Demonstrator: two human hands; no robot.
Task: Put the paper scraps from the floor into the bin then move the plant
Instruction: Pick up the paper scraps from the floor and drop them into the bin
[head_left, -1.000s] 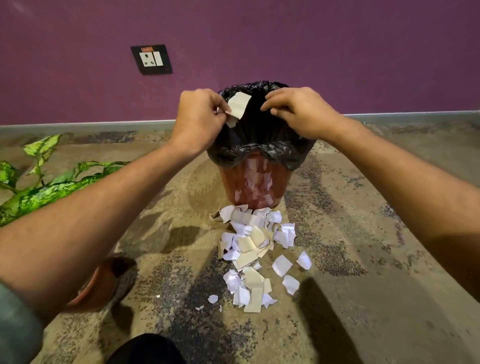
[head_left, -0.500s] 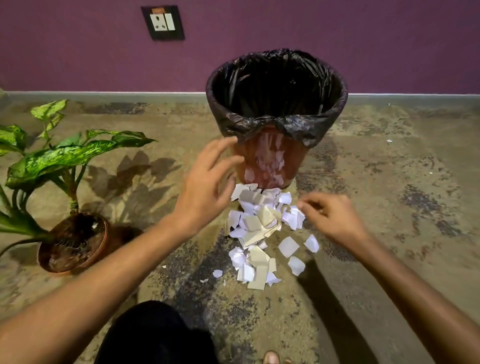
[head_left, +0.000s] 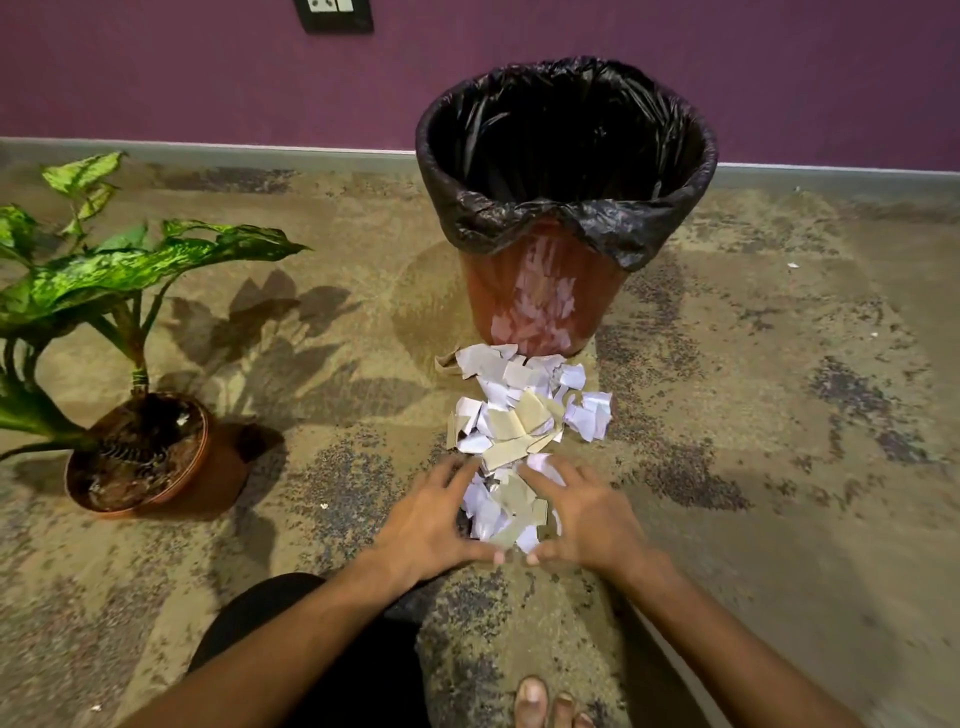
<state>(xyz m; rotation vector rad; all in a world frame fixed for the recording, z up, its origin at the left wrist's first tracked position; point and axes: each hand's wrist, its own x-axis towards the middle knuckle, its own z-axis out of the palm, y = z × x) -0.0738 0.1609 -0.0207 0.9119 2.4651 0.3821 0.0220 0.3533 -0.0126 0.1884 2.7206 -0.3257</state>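
Note:
A pile of white and beige paper scraps (head_left: 519, 415) lies on the floor, running from the foot of the bin toward me. The red-brown bin (head_left: 498, 291), lined with a black bag (head_left: 566, 213), stands upright by the wall, and scraps show through its side. My left hand (head_left: 431, 525) and my right hand (head_left: 587, 519) rest on the floor on either side of the pile's near end. They cup the scraps between them, fingers spread and thumbs almost meeting. The potted plant (head_left: 130, 265) stands at the left in a brown pot (head_left: 208, 467).
A purple wall with a socket plate (head_left: 337, 13) runs behind the bin. My knee (head_left: 311, 649) and bare toes (head_left: 532, 701) are at the bottom edge. A few tiny scraps (head_left: 793, 265) lie on the mottled floor at the right.
Both hands dropped from the bin rim to the floor. They have closed in around the near end of the scrap pile, pushing loose pieces together.

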